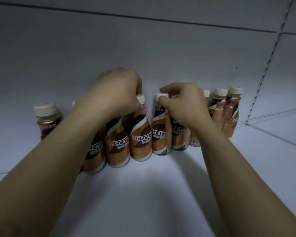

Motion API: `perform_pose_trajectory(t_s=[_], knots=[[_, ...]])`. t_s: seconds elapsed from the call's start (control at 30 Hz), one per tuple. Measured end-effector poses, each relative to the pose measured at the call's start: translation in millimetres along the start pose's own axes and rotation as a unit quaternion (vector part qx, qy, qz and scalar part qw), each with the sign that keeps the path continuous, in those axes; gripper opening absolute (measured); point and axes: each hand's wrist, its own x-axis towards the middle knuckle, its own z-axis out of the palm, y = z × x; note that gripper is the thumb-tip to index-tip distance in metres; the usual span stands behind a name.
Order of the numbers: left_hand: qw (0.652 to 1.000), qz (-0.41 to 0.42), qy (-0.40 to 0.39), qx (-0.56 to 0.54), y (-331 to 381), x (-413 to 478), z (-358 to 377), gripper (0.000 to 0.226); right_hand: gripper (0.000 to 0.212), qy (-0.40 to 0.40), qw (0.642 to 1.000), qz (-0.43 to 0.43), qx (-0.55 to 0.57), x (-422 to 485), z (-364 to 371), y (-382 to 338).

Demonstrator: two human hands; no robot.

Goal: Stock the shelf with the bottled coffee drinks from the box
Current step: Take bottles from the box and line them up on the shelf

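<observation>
A: Left hand is clamped over the cream cap of one orange-and-brown plastic coffee bottle, right hand pinching the cap of its neighbour, both standing on the white metal shelf.

B: So mid-placement. Next I'd guess let go, nudge them into the row, fetch more; the box isn't in view.

Bottle: label reads "NESCAFE", white capitals, with small unreadable characters beneath. Bottle to its left: "ESCAFE" legible. Leftmost front bottle: "SCAF". Bottle: "SCAFE". Bottle: "CAF". Barcode: digits unreadable.
</observation>
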Motion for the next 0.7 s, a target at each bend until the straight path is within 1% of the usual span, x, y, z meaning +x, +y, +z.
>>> perform_pose_trajectory(t_s=[0.1,0.13,0.17,0.23,0.3,0.37,0.4,0.47,0.57,0.63,0.7], knots=[[1.000,-0.004,0.004,-0.002,0.3,-0.4,1.7,0.045,0.029,-0.031,0.997,0.017,0.073,0.0,-3.5,4.4],[1.000,-0.004,0.006,-0.001,0.7,-0.5,2.1,0.045,0.029,-0.036,0.996,0.019,0.080,0.2,-5.7,5.7],[1.000,-0.003,0.007,0.000,0.8,-0.4,2.5,0.045,0.030,-0.041,0.997,0.015,0.066,0.5,-7.3,6.3],[1.000,-0.001,0.006,0.002,1.1,-0.3,1.9,0.045,0.039,-0.047,0.999,-0.005,0.001,0.0,-5.6,4.0],[1.000,0.000,0.006,0.005,1.9,-0.2,1.8,0.044,0.045,-0.020,0.998,-0.018,-0.058,0.0,1.4,-1.5],[1.000,0.003,0.007,0.012,3.3,-0.6,2.0,0.044,0.040,0.009,0.997,-0.016,-0.081,1.4,6.6,-5.6],[1.000,0.005,0.007,0.016,3.9,-0.5,2.1,0.045,0.037,0.009,0.997,-0.013,-0.075,2.3,7.3,-6.2],[1.000,0.005,0.006,0.022,3.8,-0.6,2.4,0.045,0.034,-0.011,1.000,0.003,-0.029,2.1,5.8,-5.4],[1.000,0.008,0.009,0.025,3.4,-0.9,3.3,0.045,0.033,-0.023,0.996,0.042,0.079,-0.6,3.3,-1.7],[0.999,0.010,0.017,0.033,3.2,-0.6,4.0,0.045,0.033,-0.029,0.991,0.054,0.116,-0.1,4.0,1.6],[0.999,0.011,0.022,0.040,2.3,-0.3,4.9,0.045,0.033,-0.040,0.989,0.056,0.129,0.3,4.6,3.2]])
